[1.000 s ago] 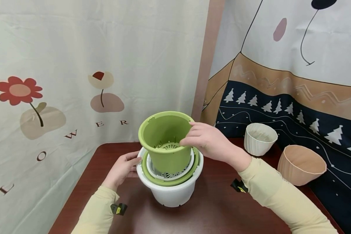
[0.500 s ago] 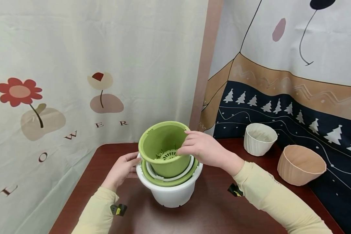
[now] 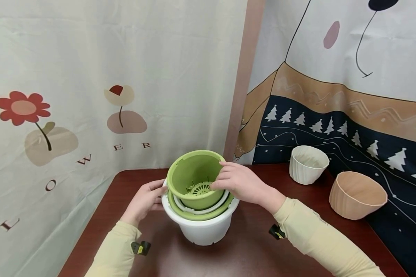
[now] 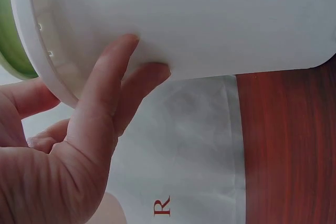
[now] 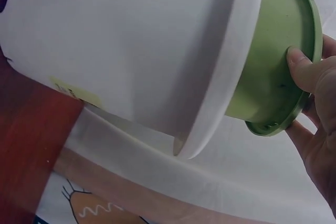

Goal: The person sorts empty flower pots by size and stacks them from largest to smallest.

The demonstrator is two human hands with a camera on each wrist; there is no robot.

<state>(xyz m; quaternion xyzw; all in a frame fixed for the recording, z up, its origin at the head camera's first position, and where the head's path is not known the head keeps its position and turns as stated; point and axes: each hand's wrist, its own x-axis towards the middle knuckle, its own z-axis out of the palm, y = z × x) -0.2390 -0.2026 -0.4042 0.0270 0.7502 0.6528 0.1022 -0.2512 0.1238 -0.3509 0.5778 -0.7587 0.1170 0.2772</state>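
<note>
From the head, four nested pots stand on the brown table [image 3: 277,246]. The right hand [image 3: 240,182] grips the right side of the small green pot [image 3: 194,169], whose lower part is down inside the small white pot [image 3: 200,212]; whether its bottom touches cannot be told. Around them runs the rim of the larger green pot [image 3: 199,218], within the big white pot [image 3: 206,232]. The left hand [image 3: 143,202] holds the big white pot's left rim, well inside the table's left edge. The far edge lies along the curtain [image 3: 180,77]. To the right, beyond a broad stretch of table, a pale ribbed pot [image 3: 306,171] and a nearer peach pot [image 3: 357,202] stand by the right edge.

From the left wrist, two fingertips [image 4: 155,69] press the big white pot's outer wall below its rim.

From the right wrist, the thumb [image 5: 304,69] lies on the small green pot's outer wall, under its rim, other fingers partly hidden behind; a length of green wall shows between the thumb and the big white rim
</note>
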